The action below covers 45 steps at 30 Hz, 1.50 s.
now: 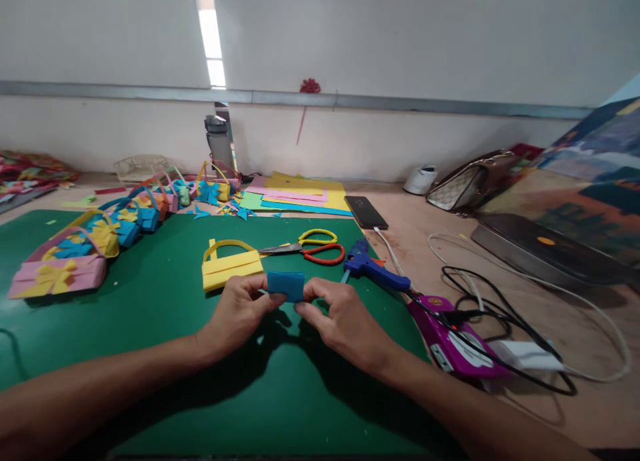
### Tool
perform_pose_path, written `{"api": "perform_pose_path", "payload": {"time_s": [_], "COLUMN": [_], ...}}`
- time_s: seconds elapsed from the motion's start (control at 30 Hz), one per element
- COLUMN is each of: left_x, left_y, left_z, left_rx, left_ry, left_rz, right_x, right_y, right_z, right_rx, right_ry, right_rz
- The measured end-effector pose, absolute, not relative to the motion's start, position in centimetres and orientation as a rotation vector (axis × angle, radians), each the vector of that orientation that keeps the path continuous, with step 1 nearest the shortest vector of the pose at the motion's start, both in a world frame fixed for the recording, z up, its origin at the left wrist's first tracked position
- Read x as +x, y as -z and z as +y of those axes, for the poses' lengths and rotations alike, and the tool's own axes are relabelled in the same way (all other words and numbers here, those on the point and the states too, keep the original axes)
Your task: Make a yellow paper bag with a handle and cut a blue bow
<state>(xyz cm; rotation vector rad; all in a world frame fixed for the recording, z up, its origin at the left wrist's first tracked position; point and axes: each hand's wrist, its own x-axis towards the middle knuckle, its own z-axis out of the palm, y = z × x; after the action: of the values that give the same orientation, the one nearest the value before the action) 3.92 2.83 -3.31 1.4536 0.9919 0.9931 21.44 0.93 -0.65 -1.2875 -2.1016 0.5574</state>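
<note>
Forearms point(125, 374) lead to left hand point(236, 314) and right hand point(347, 322) pinching blue paper point(285, 285).

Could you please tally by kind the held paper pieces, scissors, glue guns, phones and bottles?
Folded blue paper rectangle: 1
Metal scissors with yellow and red handles: 1
Blue plastic glue gun: 1
Black rectangular phone: 1
Grey cylindrical bottle: 1
Total: 5

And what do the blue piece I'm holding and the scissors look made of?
The blue piece looks like matte paper or card: flat, with crisp edges. The scissors: blades, probably metal by their sheen; yellow and red handles, likely plastic, smooth and evenly coloured.
</note>
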Motion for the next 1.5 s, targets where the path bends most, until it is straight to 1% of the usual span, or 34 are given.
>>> {"api": "perform_pose_path", "payload": {"time_s": [0.37,0.6,0.77,0.97,1.23,1.43,1.5], "left_x": [4.8,3.7,3.2,2.3,3.7,4.4,4.3], "left_y": [3.0,3.1,2.7,3.0,2.5,2.5,2.5], "left_z": [2.5,2.8,3.0,3.5,2.0,2.0,2.2], "left_rx": [1.547,1.461,1.336,1.241,1.419,1.61,1.696], "left_ry": [-0.865,-0.777,-0.759,-0.846,-0.878,-1.072,-1.148], "left_rz": [0.967,1.04,1.06,1.041,0.903,0.952,0.947], "right_x": [21.1,21.1,21.1,21.5,20.8,20.5,20.5], "right_y": [1.8,1.5,1.2,0.6,1.4,2.2,2.2], "right_z": [0.9,1.3,1.3,1.8,1.5,1.2,1.2], "right_rx": [-1.291,-1.4,-1.453,-1.446,-1.175,-1.114,-1.129], "right_ry": [-0.633,-0.865,-0.913,-0.919,-1.273,-1.298,-1.259], "right_rz": [-2.034,-1.869,-1.833,-1.76,-1.506,-1.504,-1.537]}}
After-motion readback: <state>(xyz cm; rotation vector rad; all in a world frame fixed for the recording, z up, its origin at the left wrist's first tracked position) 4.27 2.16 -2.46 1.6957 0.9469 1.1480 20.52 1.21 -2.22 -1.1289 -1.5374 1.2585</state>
